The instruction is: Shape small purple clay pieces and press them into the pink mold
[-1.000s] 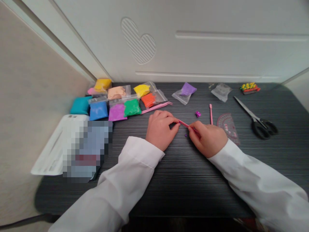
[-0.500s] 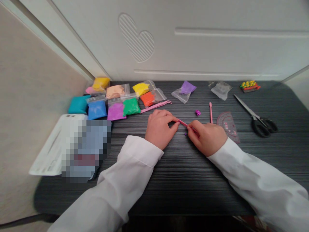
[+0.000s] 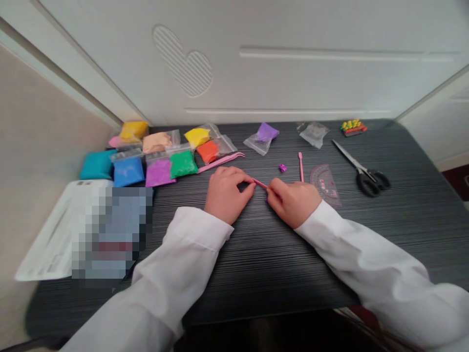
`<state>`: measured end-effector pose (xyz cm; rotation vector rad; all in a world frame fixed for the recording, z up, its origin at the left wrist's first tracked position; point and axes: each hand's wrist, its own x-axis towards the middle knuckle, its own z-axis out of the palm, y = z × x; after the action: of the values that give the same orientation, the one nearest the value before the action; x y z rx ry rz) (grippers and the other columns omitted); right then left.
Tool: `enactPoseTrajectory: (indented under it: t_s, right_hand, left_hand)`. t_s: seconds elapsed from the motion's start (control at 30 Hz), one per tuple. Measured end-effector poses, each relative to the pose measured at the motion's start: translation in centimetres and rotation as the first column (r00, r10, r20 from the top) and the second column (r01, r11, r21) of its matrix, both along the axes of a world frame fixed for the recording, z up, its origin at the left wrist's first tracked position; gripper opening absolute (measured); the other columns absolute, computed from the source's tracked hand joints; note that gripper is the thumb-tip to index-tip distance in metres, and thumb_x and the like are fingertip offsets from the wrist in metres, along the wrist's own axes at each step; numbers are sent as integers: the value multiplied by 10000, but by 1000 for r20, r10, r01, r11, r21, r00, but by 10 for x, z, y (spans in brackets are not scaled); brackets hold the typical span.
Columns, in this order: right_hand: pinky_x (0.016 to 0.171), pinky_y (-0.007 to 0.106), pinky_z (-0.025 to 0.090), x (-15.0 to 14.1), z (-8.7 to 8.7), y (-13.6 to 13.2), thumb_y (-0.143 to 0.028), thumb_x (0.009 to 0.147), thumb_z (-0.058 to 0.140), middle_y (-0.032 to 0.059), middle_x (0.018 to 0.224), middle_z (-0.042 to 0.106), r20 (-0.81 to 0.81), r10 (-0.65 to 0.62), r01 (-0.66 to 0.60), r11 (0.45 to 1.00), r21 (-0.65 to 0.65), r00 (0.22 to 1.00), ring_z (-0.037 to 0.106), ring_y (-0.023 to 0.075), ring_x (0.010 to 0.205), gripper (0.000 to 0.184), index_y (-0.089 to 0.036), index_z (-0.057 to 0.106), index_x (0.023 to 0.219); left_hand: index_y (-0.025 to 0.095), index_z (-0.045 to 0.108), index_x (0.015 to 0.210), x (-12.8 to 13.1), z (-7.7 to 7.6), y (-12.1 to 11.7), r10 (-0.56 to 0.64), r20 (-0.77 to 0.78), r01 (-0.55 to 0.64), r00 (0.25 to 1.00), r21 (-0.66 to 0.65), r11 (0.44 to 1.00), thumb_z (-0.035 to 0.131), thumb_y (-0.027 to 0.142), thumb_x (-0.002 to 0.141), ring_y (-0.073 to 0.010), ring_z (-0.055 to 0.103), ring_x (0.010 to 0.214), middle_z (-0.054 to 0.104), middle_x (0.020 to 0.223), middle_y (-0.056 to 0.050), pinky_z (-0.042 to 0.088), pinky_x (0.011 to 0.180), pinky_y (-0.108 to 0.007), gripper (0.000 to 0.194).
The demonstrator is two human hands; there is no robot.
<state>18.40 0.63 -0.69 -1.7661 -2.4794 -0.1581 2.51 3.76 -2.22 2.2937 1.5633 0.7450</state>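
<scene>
A slim pink modelling tool [image 3: 261,184] is gripped near its middle by my right hand [image 3: 292,201], whose fingers are closed around it. My left hand [image 3: 227,194] pinches thumb and forefinger together at the tool's far tip. Whatever lies between those two fingertips is too small to make out. Just under the tool, beside my right fingers, a tiny dark purple bit [image 3: 266,200] rests on the table. A small crumpled magenta clay piece [image 3: 283,167] lies a little beyond my right hand. Near its knuckles are a second pink tool [image 3: 301,166] and a clear protractor [image 3: 325,186].
Bagged coloured clay, including a green pack [image 3: 183,164], sits at the back left beside pink tweezers [image 3: 222,162]. A purple clay bag [image 3: 266,133], a clear bag [image 3: 314,134] and a small yellow-topped model [image 3: 353,127] line the back. Scissors [image 3: 362,171] lie right; a white packet [image 3: 69,227] lies left.
The whole scene has shifted left in view as the camera turned right. Both hands keep the same pose at the pink tool, with hardly any movement against the table.
</scene>
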Motion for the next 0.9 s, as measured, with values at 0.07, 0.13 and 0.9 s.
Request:
enactPoseTrajectory:
  t_s: [0.07, 0.13, 0.9]
  right_hand:
    - [487, 264, 164, 1, 0, 0, -320, 820, 303, -24, 608, 619, -1, -6, 6, 1000, -16, 1000, 544, 138, 522, 227, -213, 483, 732]
    - [488, 262, 165, 1, 0, 0, -320, 822, 299, -23, 620, 624, 2, -10, 10, 1000, -23, 1000, 548, 141, 528, 227, -213, 482, 738]
    - [520, 239, 261, 13, 7, -1, -334, 811, 342, -11, 586, 603, -148, -44, 54, 997, 64, 988, 550, 128, 544, 248, -211, 556, 794]
  left_hand:
    - [210, 628, 763, 0, 0, 0, -8, -1, 8, 1000, 3, 1000, 497, 293, 736, -176, 483, 859, 605, 831, -4, 353, 796, -328, 157]
    - [210, 627, 759, -1, 0, 0, -20, -5, 20, 1000, 4, 1000, 496, 292, 736, -174, 485, 860, 605, 834, -3, 354, 798, -325, 156]
    - [182, 620, 776, -22, 10, 7, 8, 322, 81, 947, -264, 961, 514, 302, 704, -148, 564, 711, 637, 753, -11, 430, 667, -272, 176]
